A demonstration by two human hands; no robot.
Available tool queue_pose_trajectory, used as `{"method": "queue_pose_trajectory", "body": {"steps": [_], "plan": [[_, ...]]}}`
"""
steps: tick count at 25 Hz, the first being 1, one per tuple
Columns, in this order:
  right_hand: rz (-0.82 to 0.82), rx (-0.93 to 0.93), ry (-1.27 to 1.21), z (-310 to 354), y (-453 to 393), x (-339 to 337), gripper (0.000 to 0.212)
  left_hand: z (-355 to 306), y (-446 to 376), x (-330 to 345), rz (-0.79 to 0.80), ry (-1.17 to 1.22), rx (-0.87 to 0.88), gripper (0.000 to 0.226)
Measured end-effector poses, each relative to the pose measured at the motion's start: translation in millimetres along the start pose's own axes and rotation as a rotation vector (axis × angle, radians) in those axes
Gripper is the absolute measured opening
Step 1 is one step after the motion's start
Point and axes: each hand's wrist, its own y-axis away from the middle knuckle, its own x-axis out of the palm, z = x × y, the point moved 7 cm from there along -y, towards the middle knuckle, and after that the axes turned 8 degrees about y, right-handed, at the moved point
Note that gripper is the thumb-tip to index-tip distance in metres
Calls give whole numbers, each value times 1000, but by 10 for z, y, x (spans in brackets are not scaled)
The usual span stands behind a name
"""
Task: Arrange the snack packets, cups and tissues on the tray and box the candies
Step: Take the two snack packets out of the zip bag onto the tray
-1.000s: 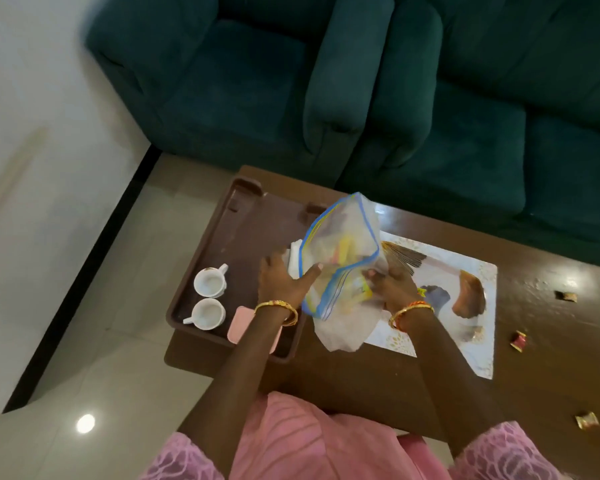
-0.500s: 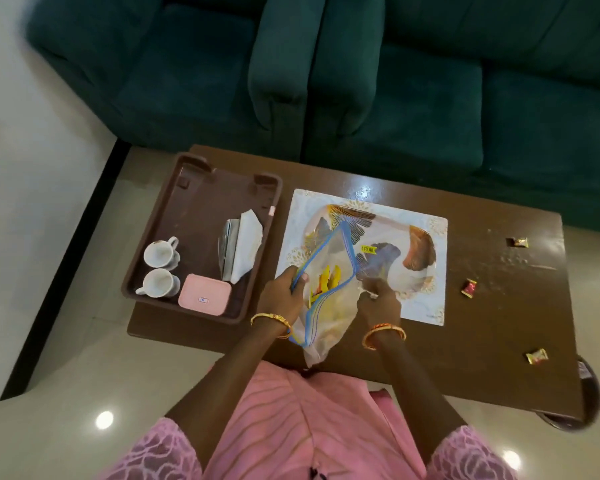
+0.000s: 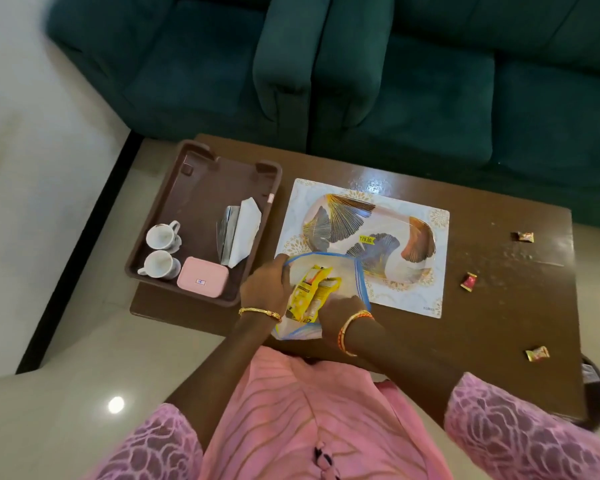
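A clear zip bag [image 3: 347,271] with a blue rim lies open at the table's near edge. My left hand [image 3: 264,289] grips its left rim. My right hand [image 3: 340,315] reaches into it and holds yellow snack packets [image 3: 310,294]. Beyond the bag lies a white tray [image 3: 413,233] with a leaf pattern, on a white mat [image 3: 437,292]. The brown tray [image 3: 201,188] on the left holds two white cups [image 3: 161,251], white tissues [image 3: 245,228] and a pink box [image 3: 203,281]. Three wrapped candies lie on the table at the right: candy [image 3: 525,236], candy [image 3: 468,281], candy [image 3: 537,353].
The brown wooden table [image 3: 499,323] stands in front of green sofas [image 3: 326,64]. A tiled floor lies to the left. A dark round object [image 3: 593,382] shows past the table's right near corner.
The bag has come down from upright in the air to lying on the table's near edge. My right hand has gone inside it onto the yellow packets. The camera view has shifted.
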Motion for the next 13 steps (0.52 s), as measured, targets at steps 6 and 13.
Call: {"method": "queue_pose_trajectory", "body": {"steps": [6, 13], "plan": [[-149, 35, -287, -149, 19, -150, 27, 43, 48, 36, 14, 42, 49, 30], [33, -241, 222, 350, -986, 296, 40, 119, 160, 29, 0, 128, 50, 26]]}}
